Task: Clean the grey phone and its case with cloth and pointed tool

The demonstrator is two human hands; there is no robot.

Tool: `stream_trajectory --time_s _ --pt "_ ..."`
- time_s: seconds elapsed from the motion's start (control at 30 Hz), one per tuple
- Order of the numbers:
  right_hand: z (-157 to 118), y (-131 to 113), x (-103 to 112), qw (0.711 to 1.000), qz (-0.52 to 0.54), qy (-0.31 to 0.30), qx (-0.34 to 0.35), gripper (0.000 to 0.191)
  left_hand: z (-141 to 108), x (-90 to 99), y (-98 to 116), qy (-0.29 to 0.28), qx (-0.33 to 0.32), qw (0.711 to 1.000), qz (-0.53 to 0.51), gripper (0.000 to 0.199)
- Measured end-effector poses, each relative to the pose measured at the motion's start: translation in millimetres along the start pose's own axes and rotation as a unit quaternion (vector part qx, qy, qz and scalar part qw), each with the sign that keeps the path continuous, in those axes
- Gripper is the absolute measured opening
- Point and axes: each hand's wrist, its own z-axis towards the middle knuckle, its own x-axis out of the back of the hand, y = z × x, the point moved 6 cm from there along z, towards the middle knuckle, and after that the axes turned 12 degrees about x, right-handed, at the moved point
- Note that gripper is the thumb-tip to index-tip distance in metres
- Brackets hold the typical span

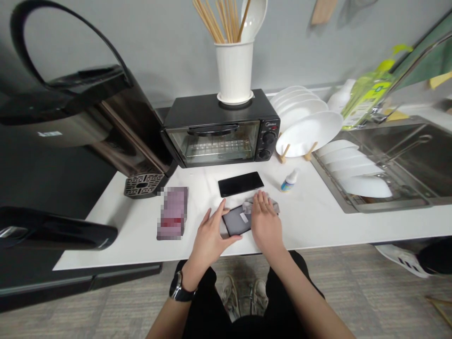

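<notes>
Lying crosswise, the grey slab [236, 222] angles its right end away.

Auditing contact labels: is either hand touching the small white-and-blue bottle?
No, the bottle stands on the counter, apart from left hand and right hand.

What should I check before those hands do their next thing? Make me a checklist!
1. Left hand steadying the gray slab: ok, its thumb and fingers are at the edges.
2. Crumpled cloth at the right hand: ok, it pokes out on both sides of the hand.
3. Right fingertips off the black phone: cannot tell, they're right by its near edge.
4. Small bottle standing up: ok, on the counter to the right.
5. Bottle's top shut tight: cannot tell, it's too small to see.
</notes>
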Motion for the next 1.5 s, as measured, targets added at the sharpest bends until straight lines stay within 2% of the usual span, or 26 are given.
stream_trajectory --time_s 0.07,0.2,0.33,0.47,0.6,0.7,0.83,1.0,1.13,1.3,1.4,1.5 --pt "8.3 -25.6 -3.8 1.000 0.016 -0.022 0.002 0.052 -0.6 -0.4 -0.7 0.000 -0.002 1.000 0.005 0.113" --pt "6.2 -77.4 -2.8 0.996 0.057 -0.049 0.044 0.056 -4.5 0.6 -1.6 0.018 -0.018 0.999 0.024 0.088" --pt "-16.5 -95.0 8.3 0.988 0.105 -0.051 0.097 0.058 -7.4 0.6 -1.7 0.018 -0.016 0.999 0.026 0.089" --pt "-44.5 -75.9 20.6 0.978 0.138 -0.056 0.147 0.051 -6.5 2.1 0.8 0.024 -0.001 0.999 0.028 0.104" --pt "-64.6 -32.9 28.6 0.983 0.102 -0.048 0.147 0.056 -4.7 1.7 2.5 0.014 -0.002 1.000 0.013 0.116" --pt "-69.0 1.0 32.2 0.990 0.063 -0.039 0.119 0.061 -3.1 0.7 2.8 0.004 -0.004 1.000 0.001 0.121" --pt "-53.1 30.9 26.6 0.997 0.020 -0.026 0.066 0.061 -1.5 0.1 4.3 -0.005 0.001 1.000 -0.002 0.124" --pt "-12.5 39.1 4.9 1.000 -0.014 -0.008 -0.020 0.056 -1.0 0.6 4.6 -0.006 0.007 1.000 -0.009 0.126" --pt "9.7 20.0 -2.3 0.998 -0.028 -0.023 -0.043 0.050 0.0 0.9 2.9 -0.004 0.018 1.000 -0.025 0.129" --pt "12.6 -34.0 -2.0 0.998 -0.012 -0.053 0.025 0.049 -0.2 0.5 0.5 -0.003 0.017 0.999 -0.035 0.124" --pt "5.9 -70.7 -2.6 0.996 0.003 -0.057 0.070 0.053 -2.9 0.0 -2.1 0.001 0.002 0.999 -0.037 0.110" --pt "-5.0 -94.6 -0.4 0.994 0.027 -0.056 0.090 0.057 -5.8 -0.4 -4.9 0.007 -0.006 1.000 -0.023 0.093"
